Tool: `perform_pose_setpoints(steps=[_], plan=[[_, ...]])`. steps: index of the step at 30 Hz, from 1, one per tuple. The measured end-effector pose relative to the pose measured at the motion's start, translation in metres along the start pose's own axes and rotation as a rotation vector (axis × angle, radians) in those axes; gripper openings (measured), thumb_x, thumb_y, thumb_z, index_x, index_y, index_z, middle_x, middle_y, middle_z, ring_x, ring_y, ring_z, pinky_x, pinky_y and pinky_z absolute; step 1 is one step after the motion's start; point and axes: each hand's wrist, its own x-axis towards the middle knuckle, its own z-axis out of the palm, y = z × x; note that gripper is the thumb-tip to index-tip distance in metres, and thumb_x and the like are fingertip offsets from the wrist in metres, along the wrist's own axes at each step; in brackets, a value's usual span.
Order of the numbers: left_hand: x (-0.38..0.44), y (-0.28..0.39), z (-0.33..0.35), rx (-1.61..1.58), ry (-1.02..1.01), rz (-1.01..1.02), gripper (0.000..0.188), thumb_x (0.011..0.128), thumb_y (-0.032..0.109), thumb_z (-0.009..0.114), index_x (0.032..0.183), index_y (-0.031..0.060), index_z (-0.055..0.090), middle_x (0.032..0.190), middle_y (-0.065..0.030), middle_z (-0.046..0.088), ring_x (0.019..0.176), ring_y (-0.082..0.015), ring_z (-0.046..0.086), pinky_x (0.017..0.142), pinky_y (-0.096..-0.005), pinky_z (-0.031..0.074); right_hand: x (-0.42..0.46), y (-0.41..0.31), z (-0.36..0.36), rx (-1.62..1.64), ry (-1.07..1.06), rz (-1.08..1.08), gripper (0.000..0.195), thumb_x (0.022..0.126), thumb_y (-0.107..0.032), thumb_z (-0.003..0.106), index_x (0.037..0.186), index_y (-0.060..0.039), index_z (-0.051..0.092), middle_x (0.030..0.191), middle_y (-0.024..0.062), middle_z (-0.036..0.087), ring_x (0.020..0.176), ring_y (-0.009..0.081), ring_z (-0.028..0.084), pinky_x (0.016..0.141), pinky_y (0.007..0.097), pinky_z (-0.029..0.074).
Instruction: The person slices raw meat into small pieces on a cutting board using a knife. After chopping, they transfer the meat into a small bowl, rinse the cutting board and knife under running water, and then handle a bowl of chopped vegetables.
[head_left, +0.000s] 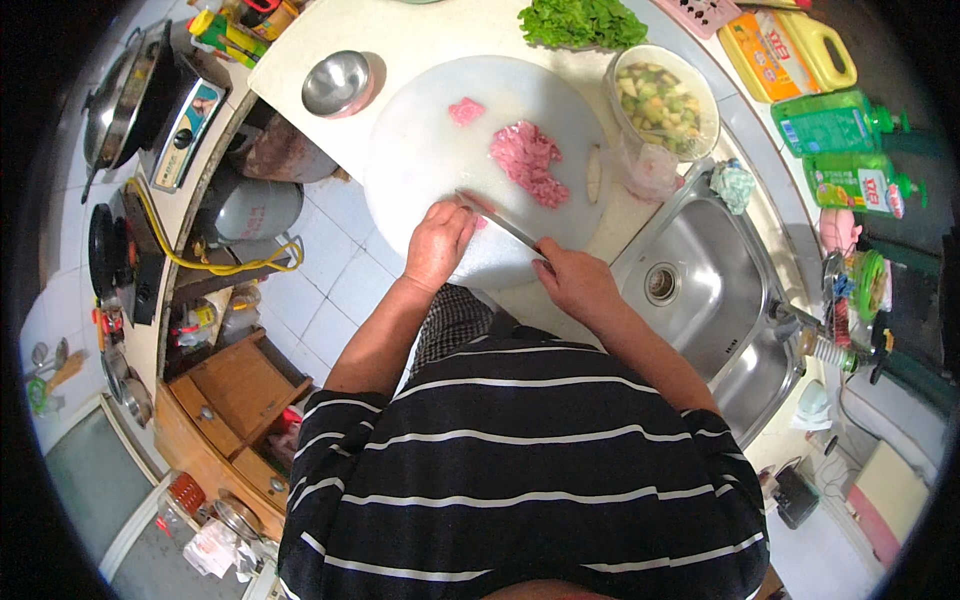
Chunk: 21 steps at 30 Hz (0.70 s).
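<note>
A round white cutting board (409, 161) lies on the counter before me. My right hand (577, 276) grips the handle of a kitchen knife (506, 226), its blade slanting across the near part of the board. By the knife's tip, my left hand (441, 241) is curled over the board, its fingers on a small piece of raw pink meat (481, 223) that is mostly hidden. Farther back on the board is a heap of sliced raw meat (529, 161). A smaller bit of meat (466, 112) lies apart to its left.
A metal bowl (337, 84) stands left of the board. Leafy greens (581, 22), a tub of diced vegetables (714, 127) and a clear plastic bag (651, 174) lie behind and right. To the right is a steel sink (712, 247); soap bottles (825, 124) line the ledge beyond.
</note>
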Motion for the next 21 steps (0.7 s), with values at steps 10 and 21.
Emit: perform_pose_setpoints(steps=[10, 21], plan=[[0.000, 0.004, -0.001, -0.020, 0.024, 0.016, 0.015, 0.083, 0.008, 0.065, 0.097, 0.0058, 0.069, 0.104, -0.0101, 0.067, 0.100, -0.0299, 0.061, 0.086, -0.0389, 0.051, 0.049, -0.005, 0.016, 0.046, 0.109, -0.102, 0.024, 0.095, -0.028, 0.051, 0.107, -0.0067, 0.050, 0.078, 0.0194, 0.066, 0.075, 0.0418, 0.065, 0.067, 0.0541, 0.049], [-0.006, 0.001, 0.006, 0.042, 0.109, 0.038, 0.013, 0.082, 0.007, 0.068, 0.094, 0.0036, 0.069, 0.102, -0.0106, 0.066, 0.100, -0.0314, 0.061, 0.086, -0.0393, 0.051, 0.012, 0.005, -0.003, -0.012, -0.022, -0.078, 0.024, 0.095, -0.029, 0.052, 0.106, -0.0081, 0.052, 0.082, 0.0197, 0.065, 0.079, 0.0418, 0.065, 0.069, 0.0543, 0.048]])
